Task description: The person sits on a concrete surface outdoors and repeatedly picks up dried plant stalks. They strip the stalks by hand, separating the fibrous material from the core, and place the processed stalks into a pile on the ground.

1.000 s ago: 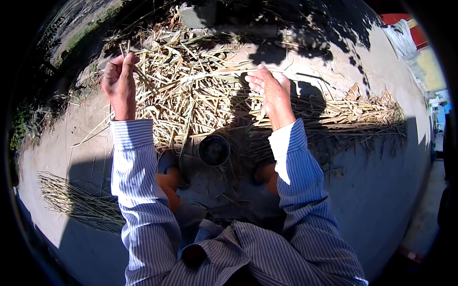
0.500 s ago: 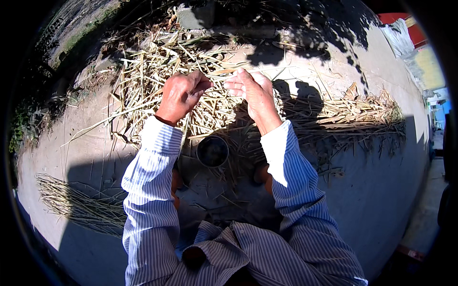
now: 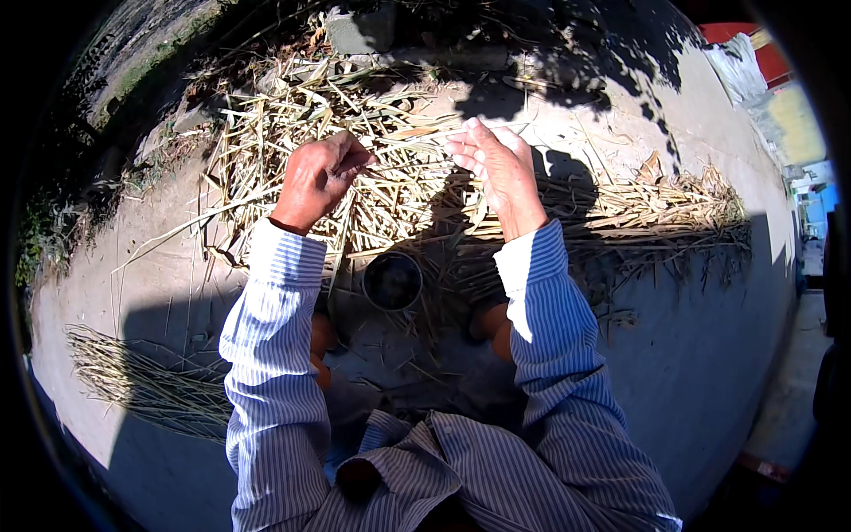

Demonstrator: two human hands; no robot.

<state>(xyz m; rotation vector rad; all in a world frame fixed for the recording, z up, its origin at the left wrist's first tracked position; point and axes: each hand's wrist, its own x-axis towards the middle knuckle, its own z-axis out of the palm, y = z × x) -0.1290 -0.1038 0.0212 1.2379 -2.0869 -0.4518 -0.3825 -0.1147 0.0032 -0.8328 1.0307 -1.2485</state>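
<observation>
My left hand [image 3: 316, 177] is closed over the pile of dry straw stalks [image 3: 266, 146], thumb and fingertips pinched together. What it pinches is too fine to make out against the straw. To its right, my right hand [image 3: 501, 168] is raised with its fingers partly stretched and the thumb pressed along them. Any thin strand between them cannot be told apart from the stalks behind. The two hands are apart, at about the same height. Below and between them stands a round dark container [image 3: 393, 281], its contents dim in shadow.
A bundle of stalks [image 3: 665, 213] lies to the right, partly shaded. Another thin bundle [image 3: 146, 381] rests on the concrete floor [image 3: 691, 355] at lower left. A concrete block [image 3: 359, 31] and plants border the far side. A pale plastic sheet [image 3: 737, 71] is at far right.
My hands have drawn further apart, the left moving left and the right moving right. The straw pile and the container look unchanged.
</observation>
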